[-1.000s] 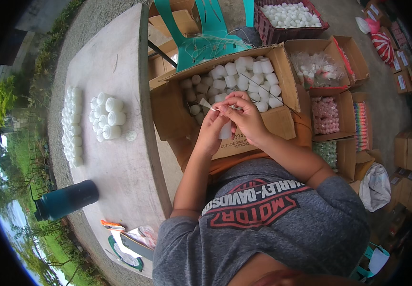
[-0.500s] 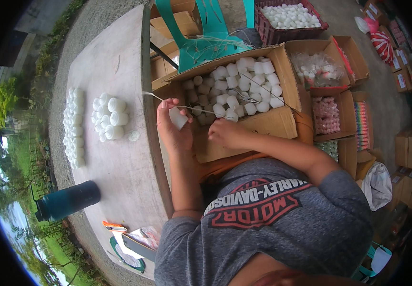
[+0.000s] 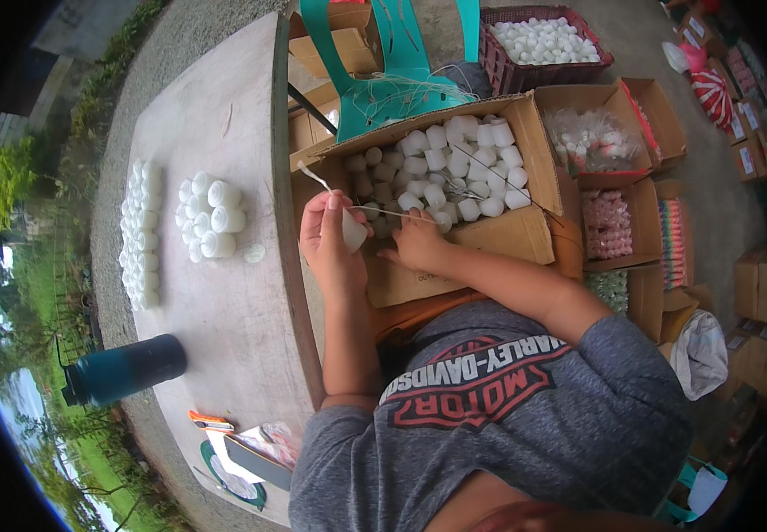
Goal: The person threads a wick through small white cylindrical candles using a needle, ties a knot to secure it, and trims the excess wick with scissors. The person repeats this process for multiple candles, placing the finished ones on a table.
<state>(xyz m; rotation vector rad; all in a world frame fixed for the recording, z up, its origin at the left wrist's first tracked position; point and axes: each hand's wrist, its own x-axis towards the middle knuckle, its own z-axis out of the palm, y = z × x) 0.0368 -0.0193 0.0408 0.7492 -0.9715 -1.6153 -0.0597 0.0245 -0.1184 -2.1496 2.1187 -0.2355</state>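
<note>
A white wax candle (image 3: 353,232) shaped like a short cylinder is in my left hand (image 3: 332,235), gripped between thumb and fingers. From the top of that hand a white wick (image 3: 315,177) sticks up toward the table edge. A thin pale strand (image 3: 383,211) runs from the left hand to the right, over the open cardboard box (image 3: 454,253). My right hand (image 3: 419,245) is closed beside the strand, at the near side of the box; what its fingers pinch is hidden. Many similar white candles (image 3: 436,160) fill the box, with thin metal rods (image 3: 468,188) lying on them.
On the pale table (image 3: 241,151) stand two groups of white candles (image 3: 215,217), a dark teal bottle (image 3: 126,368) and an orange cutter (image 3: 210,421). A teal chair (image 3: 383,93) holds loose strands. A maroon crate (image 3: 512,75) and cartons (image 3: 614,217) line the right.
My left hand has turned the candle and closed more around it, and the wick tip has shifted right. My right hand has come slightly nearer the left.
</note>
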